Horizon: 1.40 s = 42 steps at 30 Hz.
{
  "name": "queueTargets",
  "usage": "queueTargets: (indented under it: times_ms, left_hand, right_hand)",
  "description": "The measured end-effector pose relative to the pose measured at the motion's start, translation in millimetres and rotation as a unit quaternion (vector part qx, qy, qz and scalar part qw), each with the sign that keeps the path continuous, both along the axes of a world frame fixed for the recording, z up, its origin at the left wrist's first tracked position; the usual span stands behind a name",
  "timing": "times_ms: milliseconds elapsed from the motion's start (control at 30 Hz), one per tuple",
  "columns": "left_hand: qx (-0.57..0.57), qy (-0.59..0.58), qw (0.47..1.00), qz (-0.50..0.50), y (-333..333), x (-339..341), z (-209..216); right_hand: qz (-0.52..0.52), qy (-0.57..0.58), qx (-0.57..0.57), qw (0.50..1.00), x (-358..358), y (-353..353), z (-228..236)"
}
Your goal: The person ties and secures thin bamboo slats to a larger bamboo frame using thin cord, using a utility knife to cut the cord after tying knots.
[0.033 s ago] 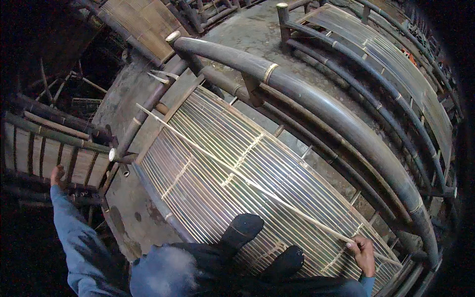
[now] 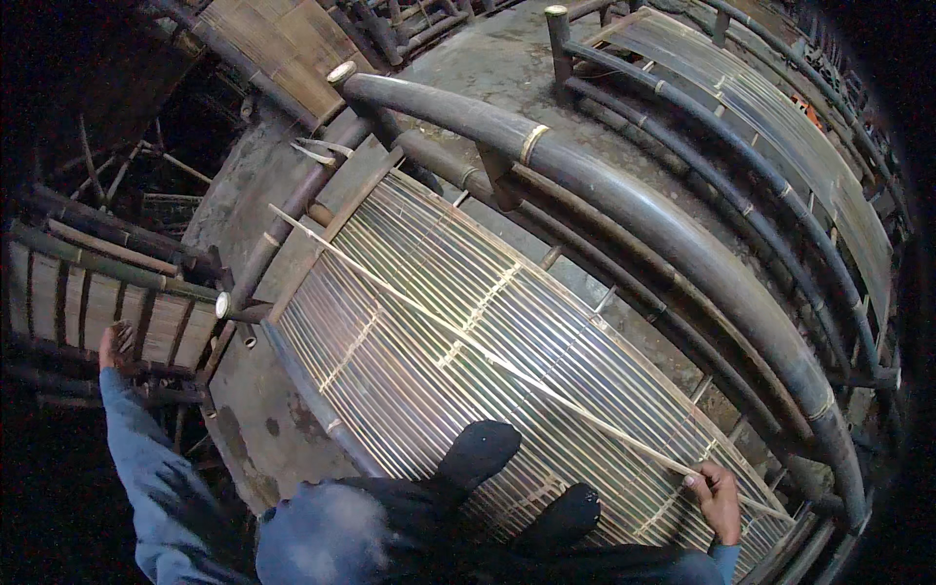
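Pinched between the thumb and fingers of my right hand (image 2: 720, 502) is a long, thin, pale bamboo strip (image 2: 419, 304). It runs slantwise across a slatted bamboo bed (image 2: 390, 390), and its far end pokes past the bed's upper left end. My left hand (image 2: 115, 346) is stretched far out to the left, fingers extended and holding nothing visible. Beside it stands a panel of wide pale bamboo slats (image 2: 166, 327); whether the fingers touch it I cannot tell. Both my feet, in dark socks (image 2: 478, 451), rest on the slats.
A thick dark bamboo rail (image 2: 624, 185) curves along the bed's far side. Beyond it stands another bamboo bench (image 2: 770, 107). A woven tan panel (image 2: 278, 49) lies at the top left, and grey concrete floor (image 2: 258, 429) shows between the furniture.
My left hand's fingers have turned and spread out towards the slatted panel. My right hand and the bamboo strip have hardly moved.
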<state>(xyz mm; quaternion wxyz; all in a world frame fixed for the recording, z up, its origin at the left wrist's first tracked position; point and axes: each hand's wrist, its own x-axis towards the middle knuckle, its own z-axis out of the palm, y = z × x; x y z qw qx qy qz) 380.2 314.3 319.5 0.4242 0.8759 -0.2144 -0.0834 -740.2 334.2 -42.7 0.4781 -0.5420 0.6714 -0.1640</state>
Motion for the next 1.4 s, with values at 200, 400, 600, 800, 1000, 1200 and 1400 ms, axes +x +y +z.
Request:
queueTargets:
  times_ms: [200,400,600,800,1000,1200,1400]
  left_hand:
    - [0.026,-0.379,0.836,-0.396,-167,-350,-187]
    - [0.222,-0.361,0.577,-0.698,-199,-532,-281]
    - [0.164,-0.314,0.637,-0.685,-224,-496,-315]
    - [0.055,-0.370,0.644,-0.667,-259,-614,-364]
    - [0.074,-0.346,0.687,-0.635,-327,-585,-402]
    - [0.023,-0.304,0.720,-0.624,-378,-556,-431]
    - [0.053,-0.283,0.721,-0.630,-393,-537,-432]
  right_hand:
    - [-0.065,0.060,-0.020,0.996,6,5,33]
    - [-0.162,0.187,-0.136,0.959,-96,85,18]
    - [-0.081,0.381,-0.111,0.914,-179,183,44]
    - [-0.552,0.034,-0.115,0.825,-262,302,-25]
    - [-0.084,0.420,-0.020,0.903,-112,160,34]
    - [-0.379,0.175,-0.019,0.909,-121,159,-24]
    - [-0.333,0.126,-0.008,0.934,-98,123,-19]
